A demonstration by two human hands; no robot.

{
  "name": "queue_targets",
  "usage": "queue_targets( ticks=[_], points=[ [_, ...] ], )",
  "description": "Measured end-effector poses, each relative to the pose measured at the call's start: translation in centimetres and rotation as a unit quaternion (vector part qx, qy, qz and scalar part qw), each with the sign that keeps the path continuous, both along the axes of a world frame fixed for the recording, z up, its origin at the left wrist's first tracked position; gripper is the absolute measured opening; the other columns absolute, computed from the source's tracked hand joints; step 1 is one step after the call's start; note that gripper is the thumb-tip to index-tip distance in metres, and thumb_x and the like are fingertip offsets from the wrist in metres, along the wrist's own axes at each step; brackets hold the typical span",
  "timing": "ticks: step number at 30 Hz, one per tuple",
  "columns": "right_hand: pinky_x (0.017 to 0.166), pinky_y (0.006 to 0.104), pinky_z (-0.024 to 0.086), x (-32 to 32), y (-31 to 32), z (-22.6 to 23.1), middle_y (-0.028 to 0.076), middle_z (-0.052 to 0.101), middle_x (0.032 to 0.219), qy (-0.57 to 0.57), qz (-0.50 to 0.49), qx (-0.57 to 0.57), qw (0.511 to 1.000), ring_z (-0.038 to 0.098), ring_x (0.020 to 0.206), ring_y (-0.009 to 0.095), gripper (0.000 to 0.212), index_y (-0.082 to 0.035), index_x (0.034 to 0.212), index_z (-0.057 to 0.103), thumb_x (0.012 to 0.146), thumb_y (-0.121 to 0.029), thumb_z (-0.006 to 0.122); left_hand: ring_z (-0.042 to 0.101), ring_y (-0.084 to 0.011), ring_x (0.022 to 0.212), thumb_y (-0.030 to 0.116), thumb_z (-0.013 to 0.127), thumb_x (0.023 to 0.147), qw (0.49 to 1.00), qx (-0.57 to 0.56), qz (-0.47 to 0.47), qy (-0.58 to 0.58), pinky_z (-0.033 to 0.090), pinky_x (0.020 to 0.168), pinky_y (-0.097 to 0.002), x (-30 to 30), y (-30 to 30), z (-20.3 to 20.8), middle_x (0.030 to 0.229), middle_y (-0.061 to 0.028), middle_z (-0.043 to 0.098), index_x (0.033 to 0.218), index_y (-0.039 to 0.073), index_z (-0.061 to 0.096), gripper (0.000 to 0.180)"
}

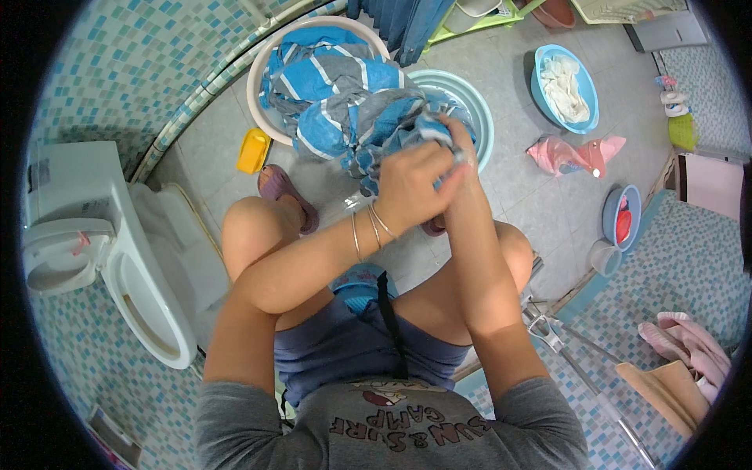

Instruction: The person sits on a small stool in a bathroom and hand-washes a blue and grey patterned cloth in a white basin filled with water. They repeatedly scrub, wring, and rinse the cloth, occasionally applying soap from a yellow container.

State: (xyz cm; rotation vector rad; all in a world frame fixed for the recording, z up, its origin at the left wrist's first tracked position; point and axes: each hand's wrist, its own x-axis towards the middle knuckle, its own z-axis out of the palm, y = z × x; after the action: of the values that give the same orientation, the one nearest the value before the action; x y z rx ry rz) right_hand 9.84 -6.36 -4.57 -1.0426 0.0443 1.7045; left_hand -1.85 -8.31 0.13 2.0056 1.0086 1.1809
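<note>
I have both hands clenched on the striped cloth — left hand over right hand, wringing one end above the blue basin. Judged midway: most of the cloth lies bunched in the pink tub at 11 o'clock. Soap box, sandal crowd the floor.

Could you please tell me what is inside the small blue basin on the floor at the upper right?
The small blue basin holds a crumpled white cloth. Whether there is water, or anything else beneath the cloth, cannot be seen.
</note>
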Motion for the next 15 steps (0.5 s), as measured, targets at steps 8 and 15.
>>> queue_targets(
  ticks=[8,15],
  points=[
    [0.077,0.0373,0.048,-4.8,-1.4,2.2,0.01,0.057,0.106,-0.052,-0.077,-0.014,0.996,0.058,0.09,0.022,0.033,-0.001,0.11,0.052,0.091,-0.028,0.049,0.058,-0.0354,0.06,0.027,0.06,0.083,0.981,-0.109,0.145,0.071,0.045,0.052,-0.0419,-1.3,5.0,-2.3,0.069,-0.0167,0.06,0.067,0.004,0.057,0.028],
    [0.073,0.0398,0.049,-1.9,-0.8,-3.1,0.011,0.061,0.095,-0.203,-0.029,0.013,0.979,0.06,0.087,0.025,0.031,-0.001,0.105,0.056,0.088,-0.027,0.053,0.057,-0.0339,0.06,0.024,0.058,0.085,0.998,-0.022,0.036,0.054,0.043,0.052,-0.0387,-0.9,2.0,-1.6,0.07,-0.0177,0.058,0.069,0.004,0.057,0.025]
  ],
)
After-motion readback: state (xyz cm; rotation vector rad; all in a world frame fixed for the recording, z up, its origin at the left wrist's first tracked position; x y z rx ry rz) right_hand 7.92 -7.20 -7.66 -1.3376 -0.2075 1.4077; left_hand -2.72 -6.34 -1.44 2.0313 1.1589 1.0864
